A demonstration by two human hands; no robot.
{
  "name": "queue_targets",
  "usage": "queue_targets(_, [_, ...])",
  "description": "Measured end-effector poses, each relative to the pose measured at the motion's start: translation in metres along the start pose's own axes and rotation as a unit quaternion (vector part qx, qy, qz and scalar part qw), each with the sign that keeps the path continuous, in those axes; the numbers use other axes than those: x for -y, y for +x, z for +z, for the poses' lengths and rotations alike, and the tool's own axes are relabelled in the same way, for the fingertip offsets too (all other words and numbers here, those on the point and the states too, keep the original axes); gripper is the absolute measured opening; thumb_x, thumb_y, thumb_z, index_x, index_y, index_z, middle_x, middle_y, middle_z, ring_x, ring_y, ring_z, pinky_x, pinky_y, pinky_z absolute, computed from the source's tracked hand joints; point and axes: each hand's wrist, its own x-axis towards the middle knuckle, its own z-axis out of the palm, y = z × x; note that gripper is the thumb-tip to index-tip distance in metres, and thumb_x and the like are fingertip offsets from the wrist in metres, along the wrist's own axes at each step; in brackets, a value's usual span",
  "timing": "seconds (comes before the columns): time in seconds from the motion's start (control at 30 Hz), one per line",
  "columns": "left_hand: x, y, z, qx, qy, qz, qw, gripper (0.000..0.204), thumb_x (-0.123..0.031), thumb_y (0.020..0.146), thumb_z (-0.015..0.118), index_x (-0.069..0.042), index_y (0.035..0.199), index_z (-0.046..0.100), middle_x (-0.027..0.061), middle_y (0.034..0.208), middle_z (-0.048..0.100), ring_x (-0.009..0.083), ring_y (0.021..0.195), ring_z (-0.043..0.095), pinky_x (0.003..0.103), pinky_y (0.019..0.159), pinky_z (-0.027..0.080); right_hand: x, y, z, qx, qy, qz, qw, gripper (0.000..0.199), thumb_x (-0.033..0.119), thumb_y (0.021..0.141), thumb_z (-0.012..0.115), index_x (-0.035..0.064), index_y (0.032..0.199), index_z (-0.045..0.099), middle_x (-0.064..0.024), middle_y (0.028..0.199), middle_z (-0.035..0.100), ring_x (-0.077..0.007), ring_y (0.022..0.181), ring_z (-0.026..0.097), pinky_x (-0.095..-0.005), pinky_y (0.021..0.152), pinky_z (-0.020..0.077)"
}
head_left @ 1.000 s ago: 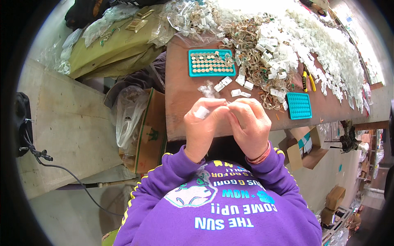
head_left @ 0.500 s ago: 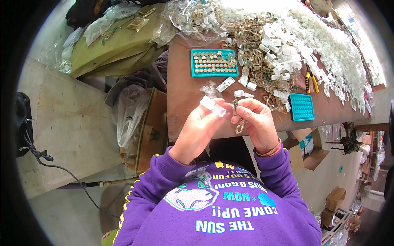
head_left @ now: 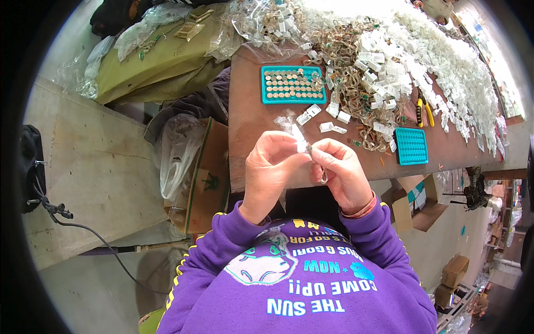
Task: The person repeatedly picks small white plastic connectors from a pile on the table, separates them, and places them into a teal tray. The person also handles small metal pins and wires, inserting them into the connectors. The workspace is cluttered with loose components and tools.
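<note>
The left hand (head_left: 268,171) has thumb and forefinger pinched on a white case (head_left: 299,136) that stands up beyond their tips; the right hand's (head_left: 346,177) fingers meet on a dark part (head_left: 309,148) between both hands, a looped wire (head_left: 324,177) just below. I'd judge the case light, stiff and slick, best held by its edges; the wire looks soft and bendable, so grip the part instead

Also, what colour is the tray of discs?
Teal; the tray shows best in the head view.
</note>
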Motion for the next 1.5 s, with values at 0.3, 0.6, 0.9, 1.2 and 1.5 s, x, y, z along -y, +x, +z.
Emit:
queue_targets(0.3, [-0.012,0.003,-0.012,0.116,-0.044,-0.096,0.988,0.023,0.002,0.081,0.074,-0.004,0.099,0.060,0.0010,0.093,0.066,0.0076,0.089,0.063,0.023,0.079,0.050,0.031,-0.014,0.002,0.025,-0.275,-0.063,0.959,0.010,0.004,0.088,0.070,-0.0019,0.096,0.069,-0.0016,0.081,0.066,-0.0043,0.070,0.059,-0.0201,0.062,0.0476])
queue_targets(0.6, [-0.013,-0.003,-0.008,0.174,-0.092,-0.119,0.973,0.018,0.002,0.085,0.073,-0.002,0.096,0.059,0.0049,0.093,0.067,0.0102,0.089,0.065,0.024,0.078,0.054,0.005,-0.009,-0.015,0.084,-0.002,0.105,0.991,0.017,0.016,0.088,0.072,0.0067,0.093,0.059,-0.0008,0.089,0.063,-0.0101,0.087,0.064,-0.0267,0.074,0.0548])
queue_targets(0.9, [-0.008,-0.002,-0.003,0.058,0.004,-0.082,0.995,0.014,-0.009,0.089,0.072,-0.004,0.093,0.059,0.0026,0.089,0.067,0.0058,0.084,0.061,0.022,0.075,0.050,0.035,-0.018,-0.002,0.058,-0.571,-0.250,0.780,0.011,0.011,0.090,0.067,0.0002,0.092,0.066,-0.0017,0.079,0.064,-0.0081,0.072,0.058,-0.0264,0.062,0.0475])
queue_targets(1.2, [-0.003,0.002,-0.011,0.079,0.010,-0.139,0.987,0.016,-0.014,0.091,0.070,-0.005,0.094,0.057,0.0017,0.083,0.064,0.0065,0.075,0.060,0.022,0.069,0.049,0.022,-0.017,0.002,-0.020,-0.238,-0.065,0.969,0.007,0.004,0.091,0.065,-0.0022,0.090,0.063,-0.0012,0.072,0.063,-0.0062,0.064,0.062,-0.0206,0.058,0.0496])
queue_targets(1.5, [-0.003,0.003,-0.017,0.037,-0.023,-0.125,0.991,0.014,-0.013,0.091,0.069,-0.006,0.095,0.058,0.0031,0.085,0.064,0.0090,0.076,0.062,0.022,0.071,0.049,0.010,-0.024,-0.001,0.004,-0.131,-0.075,0.989,0.042,0.037,0.102,0.047,0.0016,0.125,0.052,-0.0099,0.107,0.063,-0.0196,0.092,0.067,-0.0319,0.080,0.0561])
